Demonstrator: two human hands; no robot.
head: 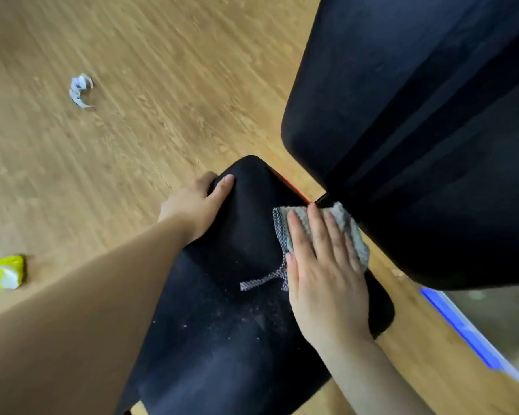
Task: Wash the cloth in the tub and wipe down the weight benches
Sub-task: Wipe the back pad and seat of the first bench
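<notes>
Obs: cloth (pixel 352 232) lies on the far right of seat (pixel 237 339), just beside the gap to backrest (pixel 417 115). Flat on it, right hand (pixel 321 265), fingers straight, pressing down. Curled round the seat's far-left corner, left hand (pixel 198 205).

Judged: cloth light, soft, limp, likely damp, its mesh edge loose. Drive it under a flat palm; bunch the middle to lift.

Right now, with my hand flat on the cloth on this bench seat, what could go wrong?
The cloth lies at the seat pad's far edge, beside the gap before the backrest pad; under the flat right hand it may slide off or snag there. The pale specks may just smear or drop to the floor. The blue-rimmed tub stands close by the bench, so a careless step might knock it.
</notes>
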